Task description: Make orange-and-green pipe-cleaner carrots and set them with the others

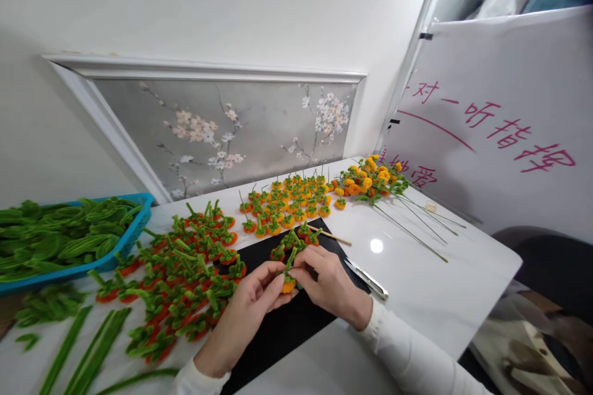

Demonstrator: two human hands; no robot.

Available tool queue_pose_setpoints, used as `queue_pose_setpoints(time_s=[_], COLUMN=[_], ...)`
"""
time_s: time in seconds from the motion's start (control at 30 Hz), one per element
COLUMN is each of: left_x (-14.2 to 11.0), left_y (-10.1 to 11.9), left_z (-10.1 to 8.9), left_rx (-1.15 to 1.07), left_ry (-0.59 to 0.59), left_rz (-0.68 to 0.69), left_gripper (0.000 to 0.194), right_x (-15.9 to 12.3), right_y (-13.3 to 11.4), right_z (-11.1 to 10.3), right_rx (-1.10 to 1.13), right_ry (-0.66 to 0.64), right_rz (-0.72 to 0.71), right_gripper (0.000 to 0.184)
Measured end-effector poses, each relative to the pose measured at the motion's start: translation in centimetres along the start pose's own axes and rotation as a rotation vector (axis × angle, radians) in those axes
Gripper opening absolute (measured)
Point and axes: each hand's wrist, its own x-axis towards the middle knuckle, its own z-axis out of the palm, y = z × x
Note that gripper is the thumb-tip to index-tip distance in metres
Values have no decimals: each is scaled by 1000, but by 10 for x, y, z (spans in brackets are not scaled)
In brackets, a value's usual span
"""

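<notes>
Orange flower head: fuzzy, topped with green, it is held upright between two bare hands above the black mat, near the table's front edge.
Left hand: fingers curled nearly closed, thumb and fingertips pinching the flower head from its side and below.
Right hand: thumb and forefinger drawn together at the green top of the same flower head; the other fingers fold inward, their tips partly hidden.
Black mat: spread beneath both hands, with a small cluster of red-orange heads just beyond the fingers.
Tools: a thin wooden stick lies across the mat's far corner, and silver snips rest at its right edge.
Left of the mat: rows of red flower heads with green stalks crowd the white table.
Behind the mat: yellow and orange heads stand close together, near a bunch of stemmed yellow flowers lying on its side.
Far left: a blue basket is heaped with green fuzzy pieces; loose green strips lie in front.
Backdrop: a blossom-painted wall panel and, at right, a white sheet with red handwriting.
</notes>
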Motion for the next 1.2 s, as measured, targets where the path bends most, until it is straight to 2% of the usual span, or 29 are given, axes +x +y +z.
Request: queue_pose_setpoints(time_s=[0.33,0.53,0.77,0.9,1.0,1.1,1.2], left_x=[3,3,5,4,4,5,7], left_y=[-3,-8,-8,-4,-4,-5,-6], left_z=[-2,-5,-5,-3,-2,-3,-7], left_rx=[61,61,118,146,144,117,66], left_ry=[34,40,57,62,70,105,192], left_rz=[2,28,28,35,39,38,52], left_gripper=[24,28,27,27,27,27,29], right_x=[-3,-1,-1,-1,0,-1,-5], right_y=[1,0,3,2,2,3,6], right_z=[-1,-2,-1,0,-1,-4,-3], right_rx=[-43,13,73,156,166,121,69], right_ry=[-50,-26,-60,-77,-102,-139,-184], right_rz=[-82,-24,3,5,20,38,60], right_gripper=[11,4,15,11,1,12,20])
